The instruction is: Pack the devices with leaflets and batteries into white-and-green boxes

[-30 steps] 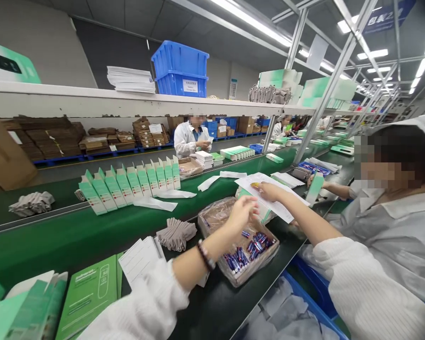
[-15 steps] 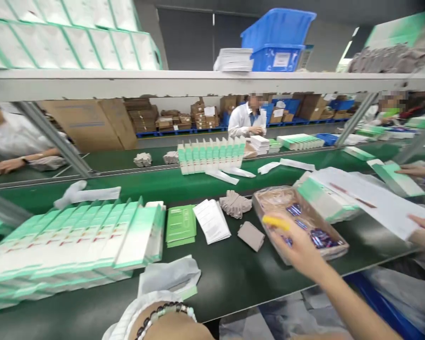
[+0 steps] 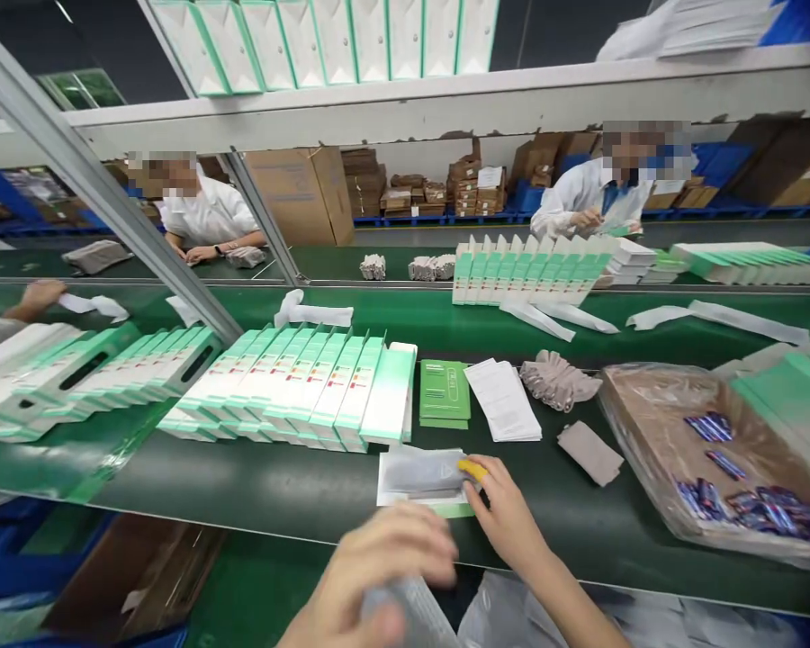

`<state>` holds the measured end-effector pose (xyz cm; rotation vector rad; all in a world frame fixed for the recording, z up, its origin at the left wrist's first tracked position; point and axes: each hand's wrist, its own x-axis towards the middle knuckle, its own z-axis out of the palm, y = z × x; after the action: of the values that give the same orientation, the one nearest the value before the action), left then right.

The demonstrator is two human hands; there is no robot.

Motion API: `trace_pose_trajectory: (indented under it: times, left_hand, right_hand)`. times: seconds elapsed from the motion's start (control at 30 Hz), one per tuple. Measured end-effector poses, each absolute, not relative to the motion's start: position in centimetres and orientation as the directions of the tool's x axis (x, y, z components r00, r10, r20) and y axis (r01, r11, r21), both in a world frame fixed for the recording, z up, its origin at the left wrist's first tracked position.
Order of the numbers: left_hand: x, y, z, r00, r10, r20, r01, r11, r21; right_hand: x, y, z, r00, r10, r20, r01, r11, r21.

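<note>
1 left hand (image 3: 395, 562): blurred, loosely open, seemingly empty | right hand (image 3: 503, 508): half-closed at flat translucent pouch (image 3: 420, 474), grip unclear

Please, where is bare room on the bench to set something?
Bare bench lies in front of the cartons, left of the packet, and between the right hand and battery tray. Crowded: along the cartons, green booklets and white leaflets.
</note>
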<state>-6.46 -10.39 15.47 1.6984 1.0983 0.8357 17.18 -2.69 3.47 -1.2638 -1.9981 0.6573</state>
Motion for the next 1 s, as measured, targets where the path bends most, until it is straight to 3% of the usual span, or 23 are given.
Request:
trace_pose_trajectory:
  times: [0.1, 0.17, 0.23, 0.37, 0.5, 0.67, 0.9, 1.0]
  left_hand:
    - [-8.2, -8.7, 10.8, -0.119, 0.992, -0.031, 0.532, 0.090, 0.842]
    - [-9.0, -8.7, 7.6, -0.215, 0.975, -0.047, 0.606, 0.171, 0.777]
    - [-9.2, -8.9, 5.4, -0.136, 0.991, 0.007, 0.696, 0.091, 0.712]
    - [-8.0, -8.2, 5.1, 0.222, 0.967, 0.124, 0.790, -0.253, 0.559]
    - [-5.4, -6.1, 6.5, 0.453, 0.887, 0.088, 0.776, -0.441, 0.451]
    - [-1.9, -4.5, 5.2, 0.410, 0.906, -0.103, 0.882, -0.365, 0.298]
    - [1.0, -5.5, 4.2, 0.407, 0.893, -0.192, 0.908, -0.373, 0.193]
    - [1.0, -5.9, 4.7, 0.410, 0.891, -0.194, 0.907, -0.376, 0.189]
  right_hand:
    - [16.6, -1.9, 2.7, -0.331, 0.909, 0.253, 0.647, 0.414, -0.640]
    - [16.4, -1.3, 2.4, -0.385, 0.903, 0.190, 0.674, 0.416, -0.611]
    - [16.3, -0.7, 2.2, -0.460, 0.878, 0.131, 0.677, 0.442, -0.589]
    - [16.8, -0.1, 1.5, -0.570, 0.813, 0.123, 0.630, 0.528, -0.569]
    - [18.1, -0.3, 1.6, -0.643, 0.758, 0.111, 0.581, 0.577, -0.574]
    - [19.6, -1.7, 2.3, -0.694, 0.719, 0.040, 0.571, 0.584, -0.577]
    - [19.9, -3.2, 2.3, -0.682, 0.730, 0.040, 0.590, 0.581, -0.561]
    - [20.2, -4.0, 2.4, -0.672, 0.739, 0.038, 0.562, 0.543, -0.624]
